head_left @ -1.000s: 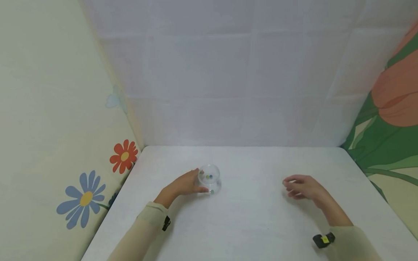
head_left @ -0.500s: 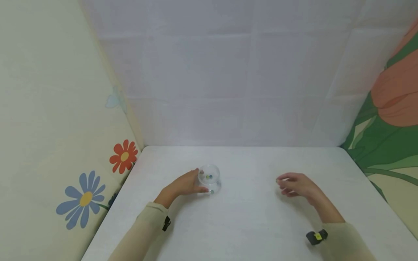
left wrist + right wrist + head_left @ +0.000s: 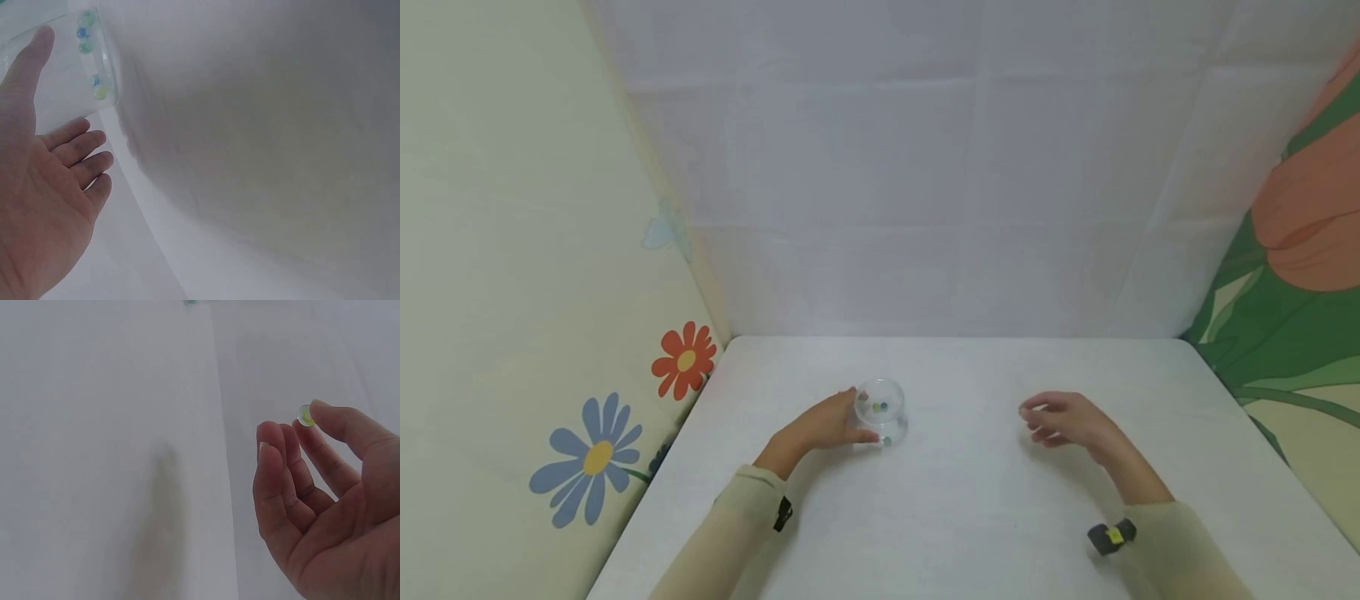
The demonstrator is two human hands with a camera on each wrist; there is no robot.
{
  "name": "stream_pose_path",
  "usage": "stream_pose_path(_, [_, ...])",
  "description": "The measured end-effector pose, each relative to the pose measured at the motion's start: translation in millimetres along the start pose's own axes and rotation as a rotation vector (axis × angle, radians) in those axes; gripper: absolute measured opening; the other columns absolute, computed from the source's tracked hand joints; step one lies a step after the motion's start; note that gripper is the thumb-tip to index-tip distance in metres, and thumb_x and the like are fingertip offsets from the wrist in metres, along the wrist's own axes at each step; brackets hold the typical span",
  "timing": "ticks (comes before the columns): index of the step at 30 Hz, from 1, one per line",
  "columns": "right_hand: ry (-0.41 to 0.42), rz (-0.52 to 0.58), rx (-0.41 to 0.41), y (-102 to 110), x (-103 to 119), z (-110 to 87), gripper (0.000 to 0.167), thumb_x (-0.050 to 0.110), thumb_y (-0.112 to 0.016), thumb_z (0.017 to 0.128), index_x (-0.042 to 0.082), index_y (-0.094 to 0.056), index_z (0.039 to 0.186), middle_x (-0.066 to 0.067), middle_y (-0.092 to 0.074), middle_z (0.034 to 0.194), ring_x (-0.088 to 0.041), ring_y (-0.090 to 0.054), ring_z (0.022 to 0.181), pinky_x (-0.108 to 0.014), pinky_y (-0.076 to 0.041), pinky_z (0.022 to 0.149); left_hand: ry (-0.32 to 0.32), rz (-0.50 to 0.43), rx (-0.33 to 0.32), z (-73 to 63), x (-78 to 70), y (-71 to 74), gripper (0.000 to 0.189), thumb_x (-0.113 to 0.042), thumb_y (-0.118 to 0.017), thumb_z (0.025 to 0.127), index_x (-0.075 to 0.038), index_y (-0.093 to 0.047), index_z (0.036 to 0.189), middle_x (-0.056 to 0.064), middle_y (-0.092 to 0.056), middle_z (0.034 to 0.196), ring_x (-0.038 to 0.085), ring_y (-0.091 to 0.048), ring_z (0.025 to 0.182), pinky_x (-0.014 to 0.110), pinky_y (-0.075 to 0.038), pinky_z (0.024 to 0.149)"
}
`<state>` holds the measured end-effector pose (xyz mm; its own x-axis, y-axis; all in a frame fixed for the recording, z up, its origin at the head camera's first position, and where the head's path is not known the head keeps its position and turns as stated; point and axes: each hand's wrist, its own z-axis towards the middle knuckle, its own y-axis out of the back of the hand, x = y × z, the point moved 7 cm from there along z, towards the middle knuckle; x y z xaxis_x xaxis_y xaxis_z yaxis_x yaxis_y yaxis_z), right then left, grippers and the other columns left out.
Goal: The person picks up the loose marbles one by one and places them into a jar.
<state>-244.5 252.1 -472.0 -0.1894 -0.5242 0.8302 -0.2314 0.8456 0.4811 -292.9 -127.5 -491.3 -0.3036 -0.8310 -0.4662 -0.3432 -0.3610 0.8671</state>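
Note:
A clear glass cup (image 3: 886, 421) stands upright on the white table, left of the middle. My left hand (image 3: 823, 422) grips it from the left, thumb on the near side and fingers around the far side. Through the wall, the left wrist view shows several glass marbles (image 3: 85, 47) at the bottom, blue, green and yellow. To the right, above the table, my right hand (image 3: 1070, 419) pinches one clear marble (image 3: 304, 416) with a yellow-green swirl between thumb and index fingertip. Its other fingers are loosely bent.
The white-covered table (image 3: 947, 517) reaches back to a white cloth wall (image 3: 925, 167). A floral panel (image 3: 497, 333) borders the left side, and another with a large tulip (image 3: 1311, 200) the right. Black straps sit at both wrists.
My right hand has moved left toward the cup, carrying the marble in its pinch. The left hand and the cup have stayed in place.

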Motion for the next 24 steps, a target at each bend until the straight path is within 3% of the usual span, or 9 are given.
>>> stream_pose_path(24, [0.129,0.035,0.101,-20,36,9.7,0.039,0.029,-0.068,0.098,0.001,-0.065,0.126,-0.024,-0.068,0.113,-0.021,-0.071,0.088,-0.037,-0.061,0.082,-0.004,-0.003,0.002,1.0,1.3,-1.7,0.112,-0.06,-0.077,0.082,0.009,-0.026,0.155,0.026,-0.032,0.16,0.039,-0.033,0.148,0.051,-0.031,0.121])
